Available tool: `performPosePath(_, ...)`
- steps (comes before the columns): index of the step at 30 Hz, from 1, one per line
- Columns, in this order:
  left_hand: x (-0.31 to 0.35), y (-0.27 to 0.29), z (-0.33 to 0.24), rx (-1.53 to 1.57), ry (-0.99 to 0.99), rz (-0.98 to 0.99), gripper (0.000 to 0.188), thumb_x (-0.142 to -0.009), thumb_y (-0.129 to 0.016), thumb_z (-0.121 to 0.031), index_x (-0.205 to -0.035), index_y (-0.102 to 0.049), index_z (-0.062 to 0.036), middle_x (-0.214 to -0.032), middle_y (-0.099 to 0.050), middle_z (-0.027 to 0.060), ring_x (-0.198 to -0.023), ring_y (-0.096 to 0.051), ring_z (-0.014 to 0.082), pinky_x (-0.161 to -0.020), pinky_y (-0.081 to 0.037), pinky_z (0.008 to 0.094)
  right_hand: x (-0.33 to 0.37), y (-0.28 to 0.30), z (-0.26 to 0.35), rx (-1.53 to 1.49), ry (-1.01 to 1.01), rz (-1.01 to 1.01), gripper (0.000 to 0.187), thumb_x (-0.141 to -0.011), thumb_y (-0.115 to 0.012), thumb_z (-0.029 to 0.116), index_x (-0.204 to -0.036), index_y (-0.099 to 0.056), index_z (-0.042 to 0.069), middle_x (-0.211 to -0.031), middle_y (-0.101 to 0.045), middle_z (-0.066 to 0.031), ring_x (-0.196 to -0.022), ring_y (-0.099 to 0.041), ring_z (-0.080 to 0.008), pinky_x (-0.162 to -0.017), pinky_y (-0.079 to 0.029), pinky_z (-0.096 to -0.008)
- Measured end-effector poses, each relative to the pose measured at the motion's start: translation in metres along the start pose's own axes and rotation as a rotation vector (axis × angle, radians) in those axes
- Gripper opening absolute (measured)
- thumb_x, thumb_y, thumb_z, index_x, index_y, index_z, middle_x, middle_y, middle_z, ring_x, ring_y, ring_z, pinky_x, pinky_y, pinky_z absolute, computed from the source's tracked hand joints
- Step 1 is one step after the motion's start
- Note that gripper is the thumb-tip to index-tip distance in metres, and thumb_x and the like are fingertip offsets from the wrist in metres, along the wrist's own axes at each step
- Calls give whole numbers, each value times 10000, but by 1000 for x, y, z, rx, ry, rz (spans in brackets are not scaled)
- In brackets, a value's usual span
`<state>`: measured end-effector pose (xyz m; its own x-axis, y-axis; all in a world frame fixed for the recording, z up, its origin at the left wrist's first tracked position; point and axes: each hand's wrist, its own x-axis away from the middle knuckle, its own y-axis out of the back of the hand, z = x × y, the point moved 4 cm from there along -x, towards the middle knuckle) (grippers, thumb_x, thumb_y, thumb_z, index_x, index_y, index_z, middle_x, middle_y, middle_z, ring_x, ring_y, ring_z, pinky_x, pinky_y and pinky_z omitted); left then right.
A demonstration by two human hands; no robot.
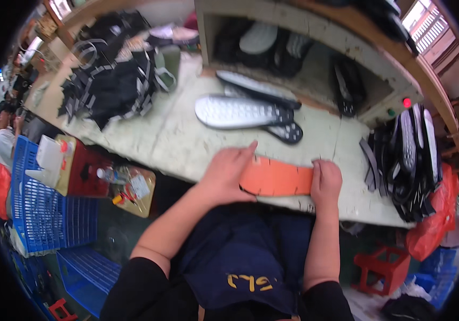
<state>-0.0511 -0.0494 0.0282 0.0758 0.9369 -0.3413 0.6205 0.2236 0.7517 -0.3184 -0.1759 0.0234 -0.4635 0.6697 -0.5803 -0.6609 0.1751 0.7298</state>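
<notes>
An orange insole-shaped piece [277, 177] with dark marks along its edges lies flat near the front edge of the pale worktable [170, 139], held between my hands. My left hand [226, 174] grips its wider left end, thumb pointing away from me. At the narrower right end, my right hand [326, 183] pinches the piece with its fingers curled. Just beyond are several white-and-black shoe soles [240, 111], partly stacked. More soles [259, 38] sit inside an open-fronted box [368, 45] at the back.
Black fabric pieces [114, 88] are heaped at the back left. Black straps and soles [406, 150] pile up at the right edge. Blue crates [37, 208] and a tool tray [144, 200] stand left; a red stool [382, 267] is lower right. Another person [6, 139] is far left.
</notes>
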Motion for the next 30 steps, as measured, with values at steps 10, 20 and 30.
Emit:
performPosePath(10, 24, 56, -27, -202, -32, -124, 1224, -517, -1028, -461, -1516, -512, 22, -1268, -650, 199, -1190, -629, 391, -1055, -487, 497, 58, 63, -72, -186, -302, -535, 306, -1134, -516, 129, -847, -485, 28, -811, -493, -81, -767, -496, -220, -717, -440, -366)
performPosePath(20, -88, 303, -25, -126, 199, -885, 978, -600, -1025, -259, -1447, -622, 20, -1315, -685, 166, -1133, -708, 227, -992, -574, 373, 64, 46, -112, -604, -538, -649, 336, -1186, -462, 242, -916, -475, 43, -870, -452, 12, -828, -427, -100, -765, -403, -266)
performPosePath(30, -229, 280, 32, -617, -252, -1120, 758, -920, -825, -409, -1464, -561, 48, -1425, -622, 263, -1326, -611, 389, -1131, -470, 480, 62, 42, -117, -604, -533, -561, 323, -1172, -474, 202, -903, -504, 26, -859, -468, 1, -823, -439, -111, -763, -413, -279)
